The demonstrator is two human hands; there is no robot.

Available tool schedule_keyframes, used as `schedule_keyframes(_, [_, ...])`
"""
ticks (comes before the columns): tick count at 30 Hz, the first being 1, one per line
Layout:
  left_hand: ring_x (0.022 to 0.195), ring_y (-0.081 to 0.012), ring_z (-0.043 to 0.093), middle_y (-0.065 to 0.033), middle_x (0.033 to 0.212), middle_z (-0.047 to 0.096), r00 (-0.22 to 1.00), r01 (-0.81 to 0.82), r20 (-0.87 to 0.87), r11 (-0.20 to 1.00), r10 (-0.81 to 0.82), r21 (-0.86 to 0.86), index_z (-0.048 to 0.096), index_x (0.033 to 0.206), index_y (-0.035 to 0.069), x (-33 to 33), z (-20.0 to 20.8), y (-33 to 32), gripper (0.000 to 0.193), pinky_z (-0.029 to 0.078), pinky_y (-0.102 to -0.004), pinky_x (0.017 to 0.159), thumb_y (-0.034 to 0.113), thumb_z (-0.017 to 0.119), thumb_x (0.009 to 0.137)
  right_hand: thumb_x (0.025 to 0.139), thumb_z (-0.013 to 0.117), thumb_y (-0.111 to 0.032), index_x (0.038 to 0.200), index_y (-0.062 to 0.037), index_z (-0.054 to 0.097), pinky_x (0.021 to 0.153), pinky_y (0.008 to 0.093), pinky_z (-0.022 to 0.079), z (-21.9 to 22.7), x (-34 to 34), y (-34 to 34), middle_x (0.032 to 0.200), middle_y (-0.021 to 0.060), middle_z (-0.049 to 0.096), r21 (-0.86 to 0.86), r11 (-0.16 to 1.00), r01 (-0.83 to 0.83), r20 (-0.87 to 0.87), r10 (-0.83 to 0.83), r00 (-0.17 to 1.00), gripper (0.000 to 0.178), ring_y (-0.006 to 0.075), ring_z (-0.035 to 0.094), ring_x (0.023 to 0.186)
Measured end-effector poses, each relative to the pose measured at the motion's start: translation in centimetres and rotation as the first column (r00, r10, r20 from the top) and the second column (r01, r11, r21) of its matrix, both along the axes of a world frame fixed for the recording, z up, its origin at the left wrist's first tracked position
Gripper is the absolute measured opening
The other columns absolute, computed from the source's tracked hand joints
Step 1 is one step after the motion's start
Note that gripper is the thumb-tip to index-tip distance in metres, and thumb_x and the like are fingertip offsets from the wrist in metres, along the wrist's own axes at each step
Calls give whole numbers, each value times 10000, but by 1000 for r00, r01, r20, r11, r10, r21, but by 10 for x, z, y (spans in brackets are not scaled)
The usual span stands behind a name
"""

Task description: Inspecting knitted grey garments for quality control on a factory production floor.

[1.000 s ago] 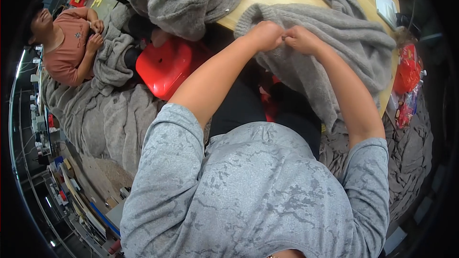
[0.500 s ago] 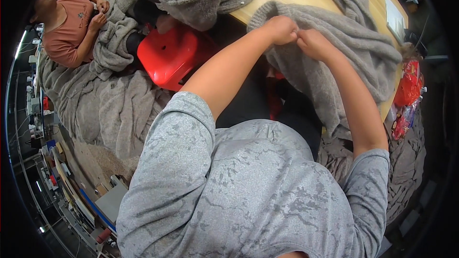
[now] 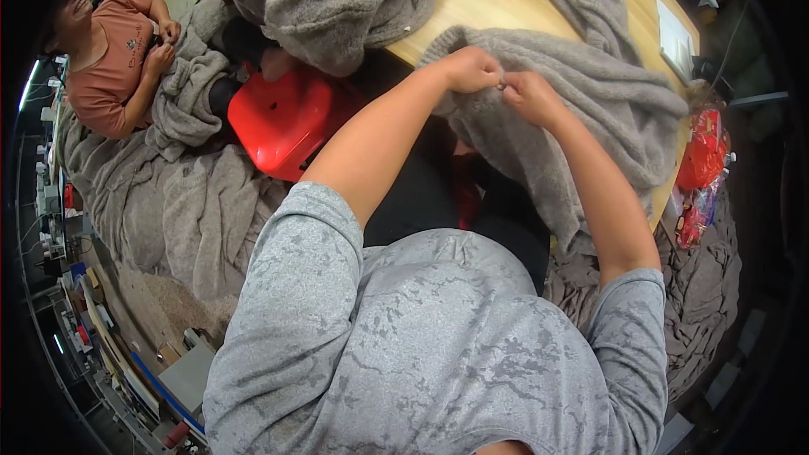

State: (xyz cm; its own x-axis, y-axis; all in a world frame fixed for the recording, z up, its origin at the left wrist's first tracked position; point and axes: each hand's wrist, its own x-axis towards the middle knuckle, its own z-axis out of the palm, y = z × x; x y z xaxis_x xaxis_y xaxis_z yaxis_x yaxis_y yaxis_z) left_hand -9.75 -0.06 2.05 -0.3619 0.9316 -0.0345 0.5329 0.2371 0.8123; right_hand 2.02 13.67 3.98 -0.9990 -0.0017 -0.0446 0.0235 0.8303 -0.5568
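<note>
A grey knitted garment (image 3: 581, 109) with a ribbed edge drapes over the table's near edge and hangs down toward my lap. At that ribbed edge my left hand (image 3: 472, 69) is closed, pinching the knit. Just to its right is my right hand (image 3: 533, 98), its thumb and fingers pressed together. The fingertips of both hands nearly meet. A tiny dark spot shows between them, too small to name. What the right fingers pinch is mostly hidden.
More grey knitwear (image 3: 337, 4) is heaped on the wooden table (image 3: 472, 0). Left of me stand a red stool (image 3: 282, 122) and a seated person (image 3: 118, 63) with knitwear around them. A white pad (image 3: 674, 38) and red plastic bags (image 3: 701, 156) are at the right.
My fingertips were touching and now show a small gap with a dark spot between them. The whole view has shifted slightly; the garment hangs much as before.
</note>
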Motion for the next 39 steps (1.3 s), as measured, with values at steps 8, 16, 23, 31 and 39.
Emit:
schedule_keyframes(8, [466, -42, 415, 62, 569, 468, 778, -80, 620, 995, 102, -63, 602, 728, 105, -6, 1, -9, 89, 353, -196, 435, 156, 538, 762, 784, 454, -100, 783, -39, 596, 480, 220, 323, 4, -8, 2, 586, -70, 457, -577, 799, 172, 260, -20, 965, 154, 28, 389, 535])
schedule_keyframes(16, [421, -71, 437, 27, 529, 462, 800, -102, 595, 995, 77, 9, 572, 723, 94, -4, -9, -3, 141, 334, -225, 384, 198, 537, 812, 777, 499, -135, 720, -45, 592, 481, 235, 351, -23, -11, 7, 591, -49, 491, -587, 763, 270, 174, -207, 963, 142, 43, 408, 549])
schedule_keyframes(23, [443, -51, 430, 39, 541, 480, 854, -133, 489, 983, 179, -126, 564, 698, 69, 9, 7, -12, 141, 336, -220, 398, 169, 644, 757, 757, 515, -105, 584, -77, 530, 432, 232, 309, -24, -4, -4, 527, -60, 445, -725, 638, 262, 187, -184, 965, 176, 36, 360, 475])
schedule_keyframes(31, [456, -30, 416, 43, 590, 507, 827, -252, 526, 967, 199, 30, 577, 750, 56, 8, -8, -4, 149, 336, -199, 399, 181, 646, 793, 749, 593, -193, 704, -22, 564, 520, 278, 393, -12, 9, 3, 609, 30, 546, -641, 725, 253, 118, -233, 965, 179, 97, 486, 569])
schedule_keyframes(39, [499, -25, 419, 46, 580, 505, 884, -302, 410, 944, 225, 131, 583, 747, 30, 5, -23, 2, 150, 342, -203, 439, 161, 646, 786, 698, 623, -234, 751, -10, 563, 647, 426, 442, 5, 179, 1, 763, 181, 597, -109, 930, 352, 63, -347, 936, 238, 357, 574, 751])
